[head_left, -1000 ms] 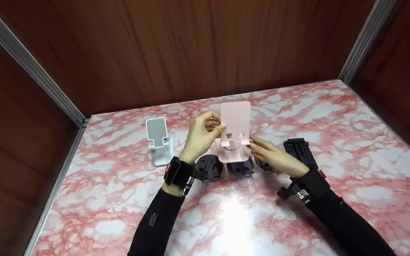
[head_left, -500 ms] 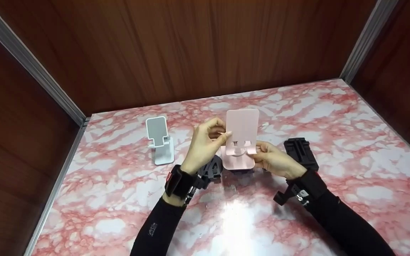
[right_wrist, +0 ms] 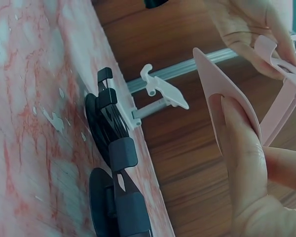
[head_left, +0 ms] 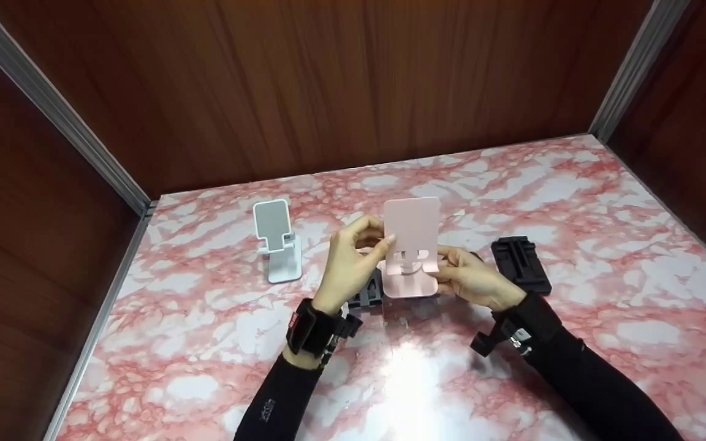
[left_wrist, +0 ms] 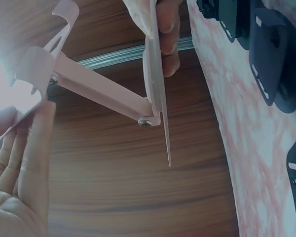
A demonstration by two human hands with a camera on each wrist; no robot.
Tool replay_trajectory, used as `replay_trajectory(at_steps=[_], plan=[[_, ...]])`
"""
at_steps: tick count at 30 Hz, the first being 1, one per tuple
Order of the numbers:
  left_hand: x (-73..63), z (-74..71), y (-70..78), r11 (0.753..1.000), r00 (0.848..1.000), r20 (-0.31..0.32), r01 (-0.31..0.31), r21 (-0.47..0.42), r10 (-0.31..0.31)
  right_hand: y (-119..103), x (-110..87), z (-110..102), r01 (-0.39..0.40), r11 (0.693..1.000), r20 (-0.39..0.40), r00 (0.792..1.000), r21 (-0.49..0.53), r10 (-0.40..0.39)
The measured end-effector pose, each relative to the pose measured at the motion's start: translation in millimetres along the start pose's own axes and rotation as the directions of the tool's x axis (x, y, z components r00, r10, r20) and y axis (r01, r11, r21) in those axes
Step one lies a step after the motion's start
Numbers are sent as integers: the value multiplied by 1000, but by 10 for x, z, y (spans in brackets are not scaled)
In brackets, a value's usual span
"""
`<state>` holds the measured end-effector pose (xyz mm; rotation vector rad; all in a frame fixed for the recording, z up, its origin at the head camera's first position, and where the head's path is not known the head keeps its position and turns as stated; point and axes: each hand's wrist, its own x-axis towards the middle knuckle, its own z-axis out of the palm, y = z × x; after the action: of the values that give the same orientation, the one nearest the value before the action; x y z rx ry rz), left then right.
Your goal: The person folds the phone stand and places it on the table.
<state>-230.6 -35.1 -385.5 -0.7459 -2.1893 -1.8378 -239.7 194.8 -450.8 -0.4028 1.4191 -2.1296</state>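
A pink folding phone stand [head_left: 411, 233] is held up off the table between both hands, its arm unfolded between back plate and base. My left hand [head_left: 353, 260] pinches the left edge of the back plate, thumb in front. My right hand [head_left: 472, 278] grips the base from the right. The left wrist view shows the left hand [left_wrist: 22, 182] at the lipped back plate, and the hinge screw [left_wrist: 145, 122] near the base. In the right wrist view the right hand [right_wrist: 251, 173] has thumb and fingers on either side of the flat base [right_wrist: 227, 81].
A white phone stand [head_left: 284, 260] with a grey pad stands unfolded at the left. Black phone stands lie on the marbled table behind and below the hands, one [head_left: 366, 291] partly hidden. Another black stand [head_left: 521, 266] lies at the right. Wood-grain walls [head_left: 304, 92] enclose the table.
The pink phone stand has come lower and nearer, shifting right and then slightly back left. My right hand, earlier with straighter fingers beside the base, now grips it. The left keeps its pinch.
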Motion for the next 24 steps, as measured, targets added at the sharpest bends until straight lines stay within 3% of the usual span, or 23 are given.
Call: replay_trajectory(at_steps=[7, 12, 16, 24], plan=[[-107, -20, 270, 1000, 1000, -12, -19, 9, 20, 19, 8, 27, -5, 1000, 1, 1000, 11, 5], [-141, -13, 296, 1000, 999, -43, -24, 21, 25, 38, 24, 41, 9, 1000, 2, 1000, -9, -9], [-153, -16, 267, 999, 999, -38, 28, -19, -28, 53, 23, 53, 20, 999, -12, 1000, -34, -21], [-140, -16, -45, 992, 994, -26, 101, -75, -103, 61, -14, 88, -20, 997, -65, 998, -80, 15]])
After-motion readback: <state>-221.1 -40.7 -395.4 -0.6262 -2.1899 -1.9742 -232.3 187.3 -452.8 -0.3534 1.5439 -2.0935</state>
